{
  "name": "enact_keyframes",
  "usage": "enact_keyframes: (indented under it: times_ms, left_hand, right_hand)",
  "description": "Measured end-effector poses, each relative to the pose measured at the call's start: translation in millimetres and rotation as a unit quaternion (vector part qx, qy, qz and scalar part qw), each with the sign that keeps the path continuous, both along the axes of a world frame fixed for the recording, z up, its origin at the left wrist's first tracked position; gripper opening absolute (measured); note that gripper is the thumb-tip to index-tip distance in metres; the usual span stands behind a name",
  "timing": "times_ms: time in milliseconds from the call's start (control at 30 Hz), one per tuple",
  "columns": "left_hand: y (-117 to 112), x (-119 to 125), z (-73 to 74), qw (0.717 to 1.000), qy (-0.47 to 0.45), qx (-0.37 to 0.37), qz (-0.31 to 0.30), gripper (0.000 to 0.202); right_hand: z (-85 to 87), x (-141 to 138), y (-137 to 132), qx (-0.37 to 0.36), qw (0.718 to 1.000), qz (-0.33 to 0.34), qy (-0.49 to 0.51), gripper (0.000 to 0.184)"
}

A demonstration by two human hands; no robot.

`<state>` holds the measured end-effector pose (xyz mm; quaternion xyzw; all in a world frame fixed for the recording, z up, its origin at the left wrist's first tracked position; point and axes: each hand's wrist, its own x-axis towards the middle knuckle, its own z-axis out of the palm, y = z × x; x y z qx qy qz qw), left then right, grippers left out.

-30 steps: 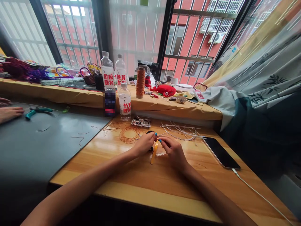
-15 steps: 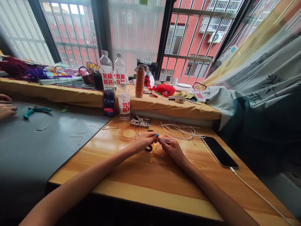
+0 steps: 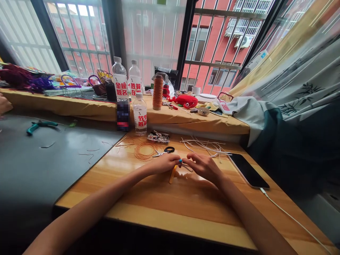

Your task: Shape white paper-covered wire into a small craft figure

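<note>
Over the wooden table, my left hand [image 3: 167,163] pinches a thin white cord [image 3: 188,167] between thumb and finger. The cord's loose part sticks out to the right, under my right hand [image 3: 205,168]. The right fingers are bent. One is raised apart, while another reaches the cord at the left fingertips; the rest of that grip is partly hidden. Beneath my left hand lies a flat orange-yellow stick [image 3: 172,176]. Just behind it are small scissors [image 3: 164,152] with black handles, their blades pointing left.
A coil of copper-coloured cord [image 3: 145,151], a clear box of small parts [image 3: 158,136] and white cords [image 3: 203,147] lie behind my hands. A phone [image 3: 249,170] charges at the right. Bottles [image 3: 140,115] stand at the back. Teal pliers [image 3: 41,125] and another person's hand [image 3: 4,104] are left.
My right hand has shifted right and its fingers have opened somewhat around the cord. My left hand has lowered slightly, uncovering the scissors. The other person's hand has moved up and left.
</note>
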<state>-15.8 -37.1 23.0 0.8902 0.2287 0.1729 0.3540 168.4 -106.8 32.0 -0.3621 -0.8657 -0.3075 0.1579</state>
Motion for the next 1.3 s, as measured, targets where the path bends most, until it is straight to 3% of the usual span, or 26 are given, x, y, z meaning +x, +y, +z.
enact_keyframes:
  times_ms: [100, 200, 267, 367, 433, 500, 633, 900, 1100, 1200, 1300]
  left_hand:
    - [-2, 0, -0.8, 1.0, -0.008, 0.021, 0.021, 0.025]
    - [-3, 1, -1.9, 0.999, -0.02, 0.02, 0.035, 0.028]
    - [-2, 2, -3.0, 0.998, -0.029, 0.015, 0.053, 0.028]
    - [-2, 3, -5.0, 0.996, -0.042, 0.021, 0.081, 0.027]
    - [-1, 4, -5.9, 0.994, -0.044, 0.03, 0.092, 0.027]
    - [-1, 3, -5.7, 0.994, -0.043, 0.032, 0.1, 0.026]
    - [-1, 1, -1.6, 0.995, -0.058, 0.006, 0.087, 0.025]
    - [0, 1, -0.9, 0.986, -0.108, -0.111, 0.054, 0.026]
    - [7, -1, -4.8, 0.967, -0.142, -0.213, -0.016, 0.029]
    - [9, -3, -3.3, 0.97, -0.122, -0.208, -0.039, 0.029]
    - [8, -4, -1.4, 0.986, -0.088, -0.139, -0.026, 0.027]
  right_hand:
    - [1.1, -2, -1, -0.013, 1.0, -0.016, 0.017, 0.02]
    - [-0.5, -5, 2, -0.055, 0.989, -0.054, 0.125, 0.018]
    - [-2.5, -8, 5, -0.113, 0.963, -0.07, 0.233, 0.019]
    - [-5.9, -14, 8, -0.239, 0.903, -0.054, 0.352, 0.022]
    - [-7.8, -18, 9, -0.307, 0.871, -0.044, 0.381, 0.021]
    - [-9.0, -21, 8, -0.337, 0.859, -0.049, 0.382, 0.023]
    - [-9.3, -23, 8, -0.33, 0.865, -0.065, 0.372, 0.028]
    - [-2.6, -19, 8, -0.303, 0.893, -0.028, 0.331, 0.025]
    - [7.5, -17, 3, -0.311, 0.896, -0.013, 0.318, 0.022]
    - [9.5, -16, 2, -0.327, 0.892, -0.004, 0.313, 0.022]
    - [6.2, -16, 2, -0.334, 0.888, -0.007, 0.315, 0.022]
